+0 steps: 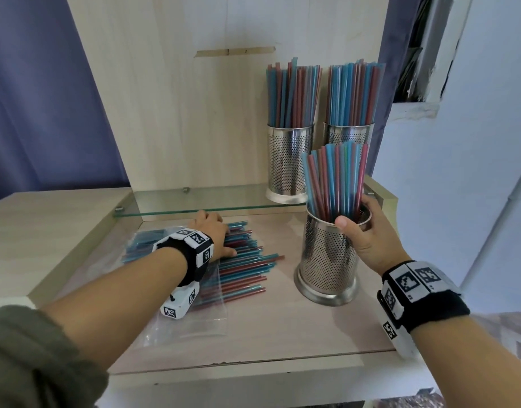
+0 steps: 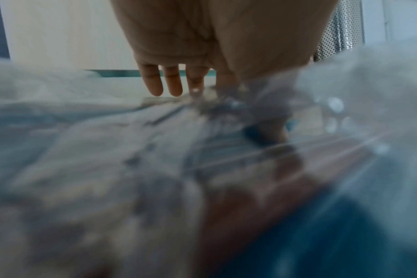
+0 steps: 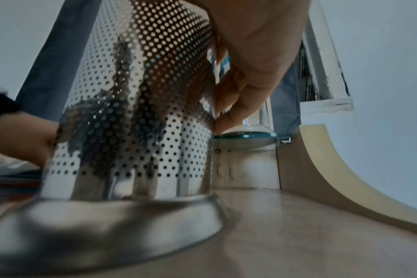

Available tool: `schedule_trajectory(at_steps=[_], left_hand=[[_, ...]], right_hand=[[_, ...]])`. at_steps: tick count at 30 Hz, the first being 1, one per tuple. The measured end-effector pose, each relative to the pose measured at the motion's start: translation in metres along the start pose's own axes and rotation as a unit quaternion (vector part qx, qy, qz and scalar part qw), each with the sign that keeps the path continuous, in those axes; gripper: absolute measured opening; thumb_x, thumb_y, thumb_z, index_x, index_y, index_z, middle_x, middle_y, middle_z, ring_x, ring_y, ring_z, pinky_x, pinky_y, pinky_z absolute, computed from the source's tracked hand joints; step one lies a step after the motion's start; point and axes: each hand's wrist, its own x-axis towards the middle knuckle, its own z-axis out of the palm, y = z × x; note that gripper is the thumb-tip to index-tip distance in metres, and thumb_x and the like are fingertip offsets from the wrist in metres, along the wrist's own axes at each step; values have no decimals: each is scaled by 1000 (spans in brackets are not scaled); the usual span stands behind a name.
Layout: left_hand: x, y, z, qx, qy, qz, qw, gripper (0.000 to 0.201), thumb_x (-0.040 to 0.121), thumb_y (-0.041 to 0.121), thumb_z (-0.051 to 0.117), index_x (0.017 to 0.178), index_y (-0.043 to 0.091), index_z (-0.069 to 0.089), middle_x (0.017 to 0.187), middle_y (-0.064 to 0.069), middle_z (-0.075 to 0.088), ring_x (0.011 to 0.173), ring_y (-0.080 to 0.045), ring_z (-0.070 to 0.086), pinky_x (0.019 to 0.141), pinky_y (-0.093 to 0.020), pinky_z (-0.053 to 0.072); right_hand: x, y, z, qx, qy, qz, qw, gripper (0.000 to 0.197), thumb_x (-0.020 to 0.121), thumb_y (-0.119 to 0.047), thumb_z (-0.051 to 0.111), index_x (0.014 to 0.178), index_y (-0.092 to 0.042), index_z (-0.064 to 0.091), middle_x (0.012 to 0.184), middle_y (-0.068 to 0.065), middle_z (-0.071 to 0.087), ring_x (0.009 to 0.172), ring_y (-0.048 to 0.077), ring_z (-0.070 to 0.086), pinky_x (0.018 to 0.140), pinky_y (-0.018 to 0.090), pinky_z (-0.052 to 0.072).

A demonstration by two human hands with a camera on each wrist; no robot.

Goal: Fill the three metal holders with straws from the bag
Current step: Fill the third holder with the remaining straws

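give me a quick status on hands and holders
Left hand flat on loose straws. Right hand grips front holder, part full. Two back holders full. Nothing in the way.

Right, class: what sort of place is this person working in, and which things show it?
Probably a drinks or café service corner, though a home is possible. A pale wooden counter with a glass shelf carries perforated metal holders packed with blue and red straws, restocked from a plastic bag.

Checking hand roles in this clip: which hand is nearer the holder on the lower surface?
Right. The right hand grips the front holder at its rim; the left hand rests apart on the loose straws.
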Motion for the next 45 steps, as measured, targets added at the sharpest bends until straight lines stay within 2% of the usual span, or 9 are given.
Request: schedule_trajectory(at_steps=[13,17,23,26,30,34,36,39,45], left_hand=[[-1,8,-5,48,3,56,997,49,90,54,50,122,19,59,135,2,49,129,-26,33,105,-42,30],[-8,14,-28,-3,33,88,996,25,95,48,47,98,23,48,101,5,57,106,-22,54,97,-38,28],[-17,26,-62,-148,105,152,972,29,96,35,55,108,11,47,90,-4,56,78,-24,54,68,-31,37],[-22,30,-83,-212,157,175,949,32,95,35,57,113,9,50,87,-1,57,75,-20,54,60,-23,37],[-33,31,-110,-340,221,187,895,24,94,33,59,111,16,56,93,0,65,86,-17,62,80,-33,50],[-53,31,-135,-440,285,212,825,11,96,23,57,93,32,51,78,12,59,69,3,59,72,-15,49],[-64,31,-148,-457,300,230,805,8,97,22,55,92,27,51,73,8,58,64,4,59,67,-10,48],[-78,30,-163,-501,305,256,769,8,97,27,55,90,23,52,69,8,58,66,-6,59,72,-19,52],[-98,43,-172,-617,269,291,679,16,93,35,52,83,22,56,65,9,58,68,-18,56,79,-39,50]], right_hand=[[6,5,9,-7,14,2,1000,105,43,-95,60,127,-34,45,108,-18,64,102,-4,62,89,19,47],[6,6,8,-9,11,0,1000,108,43,-95,59,130,-32,44,110,-18,64,103,-4,62,88,18,46],[7,9,7,-13,6,3,1000,113,43,-96,59,134,-30,44,110,-15,65,104,2,63,95,30,48],[8,9,7,-21,7,9,1000,115,42,-96,59,134,-30,44,110,-15,65,103,3,64,97,33,49],[6,6,4,-29,2,12,1000,113,43,-96,59,134,-30,43,110,-13,65,103,5,64,99,36,50],[2,-9,3,-17,-11,-14,1000,101,59,-85,63,134,-22,39,117,-8,63,107,1,63,101,41,51],[5,-15,0,-51,62,-86,993,102,72,-83,54,139,-9,38,127,5,60,121,15,57,106,49,44],[-4,-53,-1,-190,188,-207,941,93,76,-78,47,140,-12,37,128,-15,39,122,4,36,109,24,24],[-27,-130,49,-152,-125,-185,963,83,75,-65,68,142,-26,39,132,-15,50,119,-2,47,98,19,42]])
